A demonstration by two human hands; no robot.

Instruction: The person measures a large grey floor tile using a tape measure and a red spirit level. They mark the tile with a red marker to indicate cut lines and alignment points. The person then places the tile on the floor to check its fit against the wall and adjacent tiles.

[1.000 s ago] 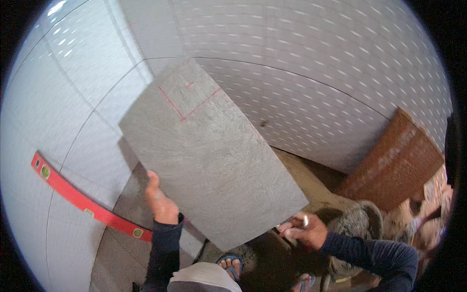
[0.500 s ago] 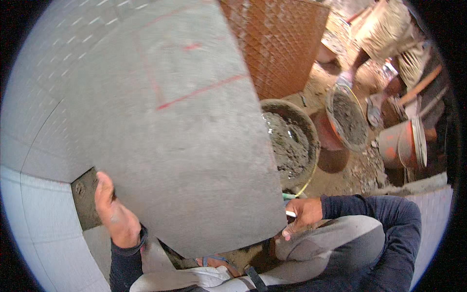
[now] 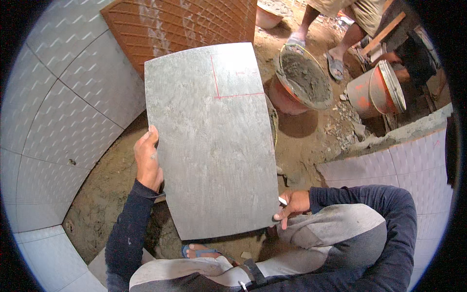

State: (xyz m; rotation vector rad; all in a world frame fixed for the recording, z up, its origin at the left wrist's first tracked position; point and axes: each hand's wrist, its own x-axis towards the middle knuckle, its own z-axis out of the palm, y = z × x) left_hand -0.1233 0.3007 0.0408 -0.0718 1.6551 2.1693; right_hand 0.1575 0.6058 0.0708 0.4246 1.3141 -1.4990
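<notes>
In front of me stands a large grey tile (image 3: 209, 155), tilted, with thin red lines marking off a box at its upper right corner. My left hand (image 3: 148, 159) grips its left edge, thumb on the rim and the other fingers partly hidden. Low on the opposite edge, my right hand (image 3: 294, 206) pinches the tile near its bottom corner. A slim white stick (image 3: 282, 200), of a kind I cannot make out, pokes out between that hand's fingers. The tile's lower edge hangs above my sandalled foot (image 3: 200, 251).
Patterned pale wall tiles (image 3: 73, 102) rise on the left above wet mortar floor (image 3: 104, 194). A brown ribbed panel (image 3: 185, 24) leans behind. Beyond, a bucket of mortar (image 3: 306, 80) and a tipped bucket (image 3: 372, 90) sit near another person's feet (image 3: 335, 65). A low tiled ledge (image 3: 389, 165) runs at right.
The tile has swung away from my view and sits lower, showing whole with its red box. More floor and wall show at left; the tile now covers most of the mortar tub behind it.
</notes>
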